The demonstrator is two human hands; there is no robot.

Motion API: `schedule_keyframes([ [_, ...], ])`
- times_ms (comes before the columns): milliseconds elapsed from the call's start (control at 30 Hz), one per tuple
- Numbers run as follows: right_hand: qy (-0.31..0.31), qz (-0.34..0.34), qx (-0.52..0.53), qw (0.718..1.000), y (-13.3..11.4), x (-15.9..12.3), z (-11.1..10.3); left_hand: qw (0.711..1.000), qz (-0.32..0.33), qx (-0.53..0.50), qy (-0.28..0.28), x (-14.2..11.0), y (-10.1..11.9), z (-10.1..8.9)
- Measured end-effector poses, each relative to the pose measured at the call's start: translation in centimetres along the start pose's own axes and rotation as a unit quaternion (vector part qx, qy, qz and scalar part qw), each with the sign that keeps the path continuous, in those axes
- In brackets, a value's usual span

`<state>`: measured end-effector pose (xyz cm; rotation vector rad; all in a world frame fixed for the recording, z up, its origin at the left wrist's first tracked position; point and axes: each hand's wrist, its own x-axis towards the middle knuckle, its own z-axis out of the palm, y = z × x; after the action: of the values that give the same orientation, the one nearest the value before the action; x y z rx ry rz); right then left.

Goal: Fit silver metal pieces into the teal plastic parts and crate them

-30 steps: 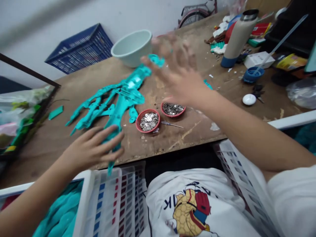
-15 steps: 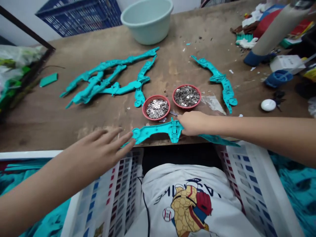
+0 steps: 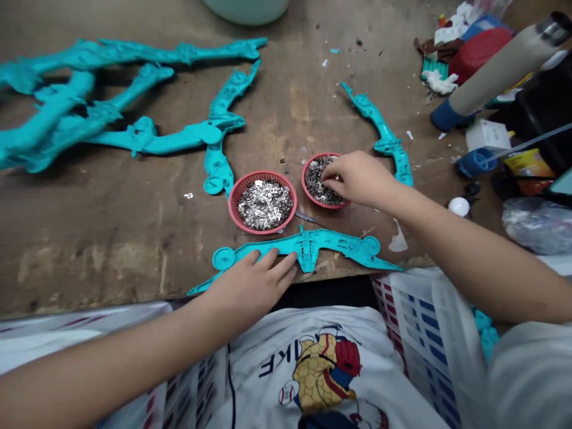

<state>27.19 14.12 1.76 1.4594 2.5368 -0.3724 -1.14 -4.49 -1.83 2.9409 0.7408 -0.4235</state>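
A long teal plastic part [image 3: 330,245] lies along the near edge of the wooden table [image 3: 111,226]. My left hand [image 3: 250,286] rests flat on its left half, fingers stretched out. My right hand [image 3: 355,177] reaches into the right red basket [image 3: 313,193] of small dark metal pieces, fingers pinched together among them; what they hold is hidden. Beside it stands the left red basket [image 3: 263,202], full of shiny metal pieces. A thin metal tool [image 3: 308,219] lies between the baskets and the teal part.
Several more teal parts [image 3: 134,101] are spread over the far left of the table, and one teal part [image 3: 379,134] lies at the right. A tilted bottle [image 3: 496,65], boxes and clutter crowd the far right. White crates [image 3: 424,333] stand at both sides of my lap.
My right hand left the teal part and moved up into the right basket. My left hand came forward onto the part. The view moved closer to the table.
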Motion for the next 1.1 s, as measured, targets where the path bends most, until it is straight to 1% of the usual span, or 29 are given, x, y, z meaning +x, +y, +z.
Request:
schedule_keyframes([
  [67,-0.039,-0.007,0.005,0.999,-0.1,0.5,0.9,1.0,0.003,-0.003,0.004,-0.5,-0.3,0.4],
  [133,-0.056,-0.012,-0.001,0.998,-0.6,0.7,1.5,1.0,0.004,-0.003,0.011,-0.7,-0.4,0.5],
  [233,-0.044,-0.013,-0.016,0.999,-1.3,0.8,1.9,1.0,0.003,-0.007,0.022,-0.5,-0.7,0.4],
  [333,-0.036,0.01,-0.028,0.999,-1.7,0.8,2.2,0.999,0.009,-0.011,0.039,0.3,-1.3,-0.3],
  [400,-0.033,0.032,-0.036,0.998,-1.9,0.8,2.4,0.997,0.028,-0.01,0.069,1.0,-1.9,-0.7],
  [433,-0.03,0.043,-0.04,0.998,-2.0,0.9,2.5,0.995,0.038,-0.008,0.093,1.4,-2.3,-0.8],
  [500,-0.017,0.063,-0.04,0.997,-2.1,1.0,2.7,0.989,0.049,-0.006,0.137,2.1,-2.9,-0.7],
  [533,-0.009,0.07,-0.037,0.997,-2.2,1.1,2.9,0.988,0.045,-0.008,0.148,2.4,-3.2,-0.5],
  [600,0.004,0.069,-0.027,0.997,-2.2,1.3,3.0,0.988,0.031,-0.021,0.147,2.9,-3.5,0.2],
  [700,0.026,0.046,-0.02,0.998,-2.0,1.4,3.2,0.991,0.026,-0.045,0.121,3.4,-3.4,1.3],
  [833,0.039,0.02,-0.024,0.999,-1.7,1.5,3.1,0.994,0.026,-0.026,0.099,3.8,-3.2,2.0],
  [1100,0.015,0.043,0.001,0.999,-2.2,1.2,1.9,0.99,0.031,0.001,0.136,4.3,-4.1,1.8],
])
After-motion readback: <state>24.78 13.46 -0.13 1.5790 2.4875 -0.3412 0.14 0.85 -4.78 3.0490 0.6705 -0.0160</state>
